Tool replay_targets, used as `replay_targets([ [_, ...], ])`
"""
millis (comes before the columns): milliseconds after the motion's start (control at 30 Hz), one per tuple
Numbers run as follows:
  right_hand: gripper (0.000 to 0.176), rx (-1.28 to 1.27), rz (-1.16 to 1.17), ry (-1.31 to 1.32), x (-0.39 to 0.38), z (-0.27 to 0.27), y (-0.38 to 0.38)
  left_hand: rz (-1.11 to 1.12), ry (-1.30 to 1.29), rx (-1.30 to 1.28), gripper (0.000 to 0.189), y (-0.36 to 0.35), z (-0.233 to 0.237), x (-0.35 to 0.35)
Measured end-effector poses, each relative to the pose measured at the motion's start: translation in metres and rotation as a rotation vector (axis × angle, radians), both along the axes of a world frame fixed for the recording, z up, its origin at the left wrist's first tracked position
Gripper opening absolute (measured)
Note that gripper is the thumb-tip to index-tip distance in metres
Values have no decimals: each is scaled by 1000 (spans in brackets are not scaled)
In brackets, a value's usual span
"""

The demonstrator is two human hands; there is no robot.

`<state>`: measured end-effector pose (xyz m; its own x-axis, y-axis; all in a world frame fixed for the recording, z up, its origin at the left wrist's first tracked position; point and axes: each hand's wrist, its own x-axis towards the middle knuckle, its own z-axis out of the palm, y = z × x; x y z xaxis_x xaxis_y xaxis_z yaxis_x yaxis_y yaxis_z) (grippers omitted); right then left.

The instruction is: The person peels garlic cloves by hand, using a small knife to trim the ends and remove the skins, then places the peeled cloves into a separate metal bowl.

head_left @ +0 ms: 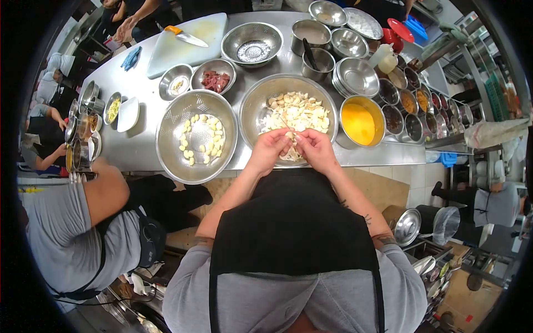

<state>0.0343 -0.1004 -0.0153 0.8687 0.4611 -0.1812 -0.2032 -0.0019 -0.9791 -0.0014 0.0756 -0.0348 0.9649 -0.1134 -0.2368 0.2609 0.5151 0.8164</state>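
My left hand (pixel 270 149) and my right hand (pixel 316 150) meet over the near side of a wide steel bowl (pixel 251 100). Both have their fingers pinched together on a small garlic clove (pixel 290 135) between the fingertips. Unpeeled garlic cloves (pixel 297 108) and papery skins fill the bowl beneath. To the left, a perforated steel colander (pixel 166 136) holds several pale peeled cloves (pixel 213 145). Just right of my right hand stands a steel pot (pixel 380 139) of yellow-orange liquid (pixel 358 122).
A white cutting board (pixel 166 53) carries an orange-handled knife (pixel 186 36). Behind the bowls are an empty colander (pixel 252 44), a bowl of red meat pieces (pixel 215 80) and stacked steel bowls (pixel 358 77). A co-worker in a grey shirt (pixel 66 227) stands close on the left.
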Motion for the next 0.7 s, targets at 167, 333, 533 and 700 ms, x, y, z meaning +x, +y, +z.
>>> replay_targets([
  [167, 13, -39, -45, -64, 1, 6, 6, 79, 112, -62, 27, -1, 1, 0],
  [333, 14, -95, 69, -124, 12, 6, 5, 33, 131, -71, 28, 4, 15, 4],
  [533, 14, -123, 212, -36, 16, 30, 4, -42, 24, 53, 25, 17, 13, 1],
  [700, 14, -89, 128, -106, 20, 26, 9, -49, -39, 47, 27, 20, 13, 0],
])
